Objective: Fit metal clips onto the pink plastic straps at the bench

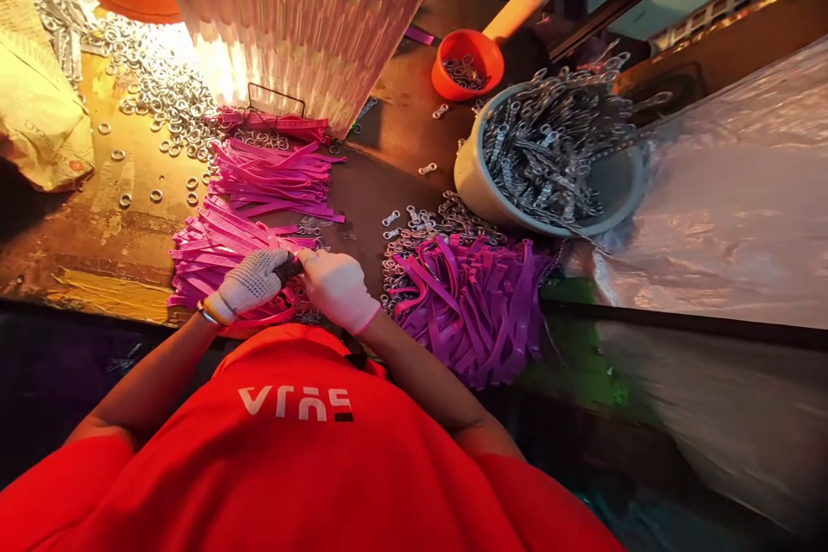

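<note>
Both my hands wear white work gloves and meet above the pink straps (223, 254) near the table's front edge. My left hand (249, 283), its glove dotted, is closed at a small dark piece (289, 269). Against that piece, the fingers of my right hand (337, 286) are pinched together. What exactly the fingertips grip is too small to make out. Another bunch of pink straps (272, 177) lies just beyond. To the right of my right hand is a heap of purple straps (469, 306), with small metal links (417, 228) along its far side.
Metal rings (155, 60) spread over the table's left side beside a yellowish bag (42, 95). A ribbed translucent sheet (310, 9) stands in the middle. Behind the purple heap are a grey bucket (472, 159) of metal pieces and an orange cup (446, 86). Plastic sheeting (730, 198) covers the right.
</note>
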Action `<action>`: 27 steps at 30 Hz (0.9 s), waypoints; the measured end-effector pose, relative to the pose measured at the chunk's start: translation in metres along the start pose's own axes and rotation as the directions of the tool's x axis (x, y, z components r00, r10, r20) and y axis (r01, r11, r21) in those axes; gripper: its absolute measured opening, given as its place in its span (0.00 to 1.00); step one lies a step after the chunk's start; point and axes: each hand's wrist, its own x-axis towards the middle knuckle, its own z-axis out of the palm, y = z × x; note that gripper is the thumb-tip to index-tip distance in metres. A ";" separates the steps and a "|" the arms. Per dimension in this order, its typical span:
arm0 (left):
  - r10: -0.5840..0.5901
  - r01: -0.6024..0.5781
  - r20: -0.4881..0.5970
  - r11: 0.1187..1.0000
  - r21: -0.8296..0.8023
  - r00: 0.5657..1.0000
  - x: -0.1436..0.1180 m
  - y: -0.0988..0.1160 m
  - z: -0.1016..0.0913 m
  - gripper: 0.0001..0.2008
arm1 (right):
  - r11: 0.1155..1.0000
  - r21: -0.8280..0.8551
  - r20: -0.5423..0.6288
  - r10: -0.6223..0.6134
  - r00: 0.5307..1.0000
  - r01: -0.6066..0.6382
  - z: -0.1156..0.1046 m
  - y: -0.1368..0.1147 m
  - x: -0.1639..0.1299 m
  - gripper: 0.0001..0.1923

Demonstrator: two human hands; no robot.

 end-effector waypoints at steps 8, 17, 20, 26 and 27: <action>-0.110 0.098 -0.004 0.905 -0.413 0.994 -0.021 -0.014 0.018 0.13 | 0.956 0.294 -0.085 0.023 0.996 0.003 0.003 -0.002 -0.006 0.22; -0.126 0.077 -0.127 0.939 -0.334 0.984 -0.040 -0.003 0.022 0.12 | 0.994 0.077 0.175 0.061 0.983 -0.075 0.004 -0.012 -0.006 0.18; -0.109 0.076 -0.096 0.951 -0.299 0.989 -0.041 -0.008 0.025 0.12 | 0.999 0.026 0.171 -0.024 0.985 0.020 0.017 -0.013 -0.008 0.21; -0.036 0.038 0.013 0.979 -0.201 0.999 -0.029 -0.006 -0.009 0.08 | 0.997 0.011 0.075 -0.081 0.994 0.080 0.019 -0.009 -0.003 0.25; -0.022 0.025 0.022 0.983 -0.182 1.000 -0.025 -0.009 -0.023 0.07 | 0.998 0.018 0.055 -0.065 0.996 0.064 0.017 -0.009 0.000 0.25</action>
